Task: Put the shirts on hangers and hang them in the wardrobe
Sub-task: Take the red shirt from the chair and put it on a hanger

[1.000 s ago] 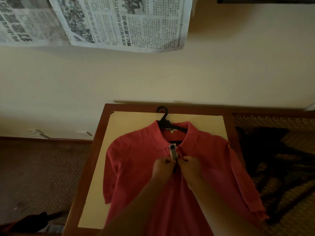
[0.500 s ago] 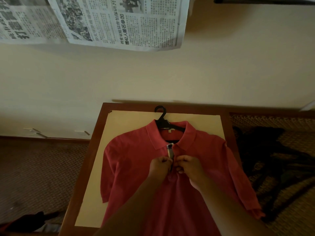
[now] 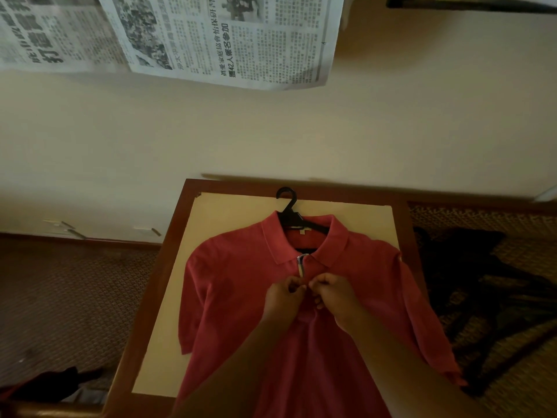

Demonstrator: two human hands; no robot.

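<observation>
One red shirt (image 3: 301, 327) flat on surface (image 3: 168, 297), hanger (image 3: 289, 215) inside, hook at 12 o'clock. I see left hand (image 3: 281, 300), right hand (image 3: 336, 297) pinching placket, buttoning. Hanging in wardrobe remains.

Hanging high on the cream wall (image 3: 271, 131): newspaper sheets (image 3: 223, 40). Standing against that wall: a wooden table (image 3: 168, 251), topped by a pale board (image 3: 211, 224). Lying on the patterned mat (image 3: 494, 372) at right: dark cloth (image 3: 470, 276).
</observation>
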